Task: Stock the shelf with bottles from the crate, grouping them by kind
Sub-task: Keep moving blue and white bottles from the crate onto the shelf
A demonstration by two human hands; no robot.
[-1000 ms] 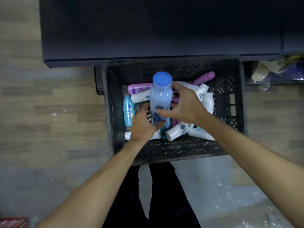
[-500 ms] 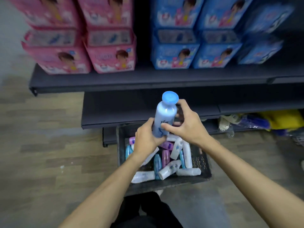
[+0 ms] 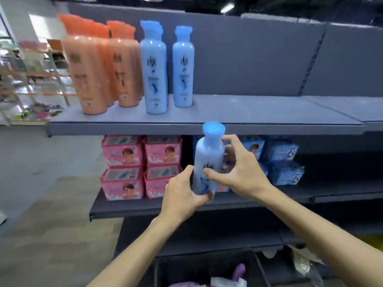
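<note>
I hold a light blue bottle (image 3: 209, 160) with a blue cap upright in front of the shelving. My left hand (image 3: 182, 193) wraps its base, and my right hand (image 3: 240, 172) grips its side with thumb and fingers. The grey upper shelf (image 3: 259, 112) just above the cap carries several orange bottles (image 3: 93, 69) at its left and blue bottles (image 3: 167, 67) of the same kind next to them. Only the far rim of the black crate (image 3: 207, 266) shows at the bottom edge, with a purple bottle (image 3: 239, 270) and something white inside.
The right stretch of the upper shelf is bare. The shelf below holds pink packs (image 3: 141, 166) on the left and blue packs (image 3: 284, 160) on the right. Bagged goods (image 3: 306, 264) lie at the lower right. Other racks (image 3: 27, 75) stand far left across the aisle.
Both hands have lifted the blue bottle out of the crate up to just below the upper shelf. My view has risen from the crate to the shelves.
</note>
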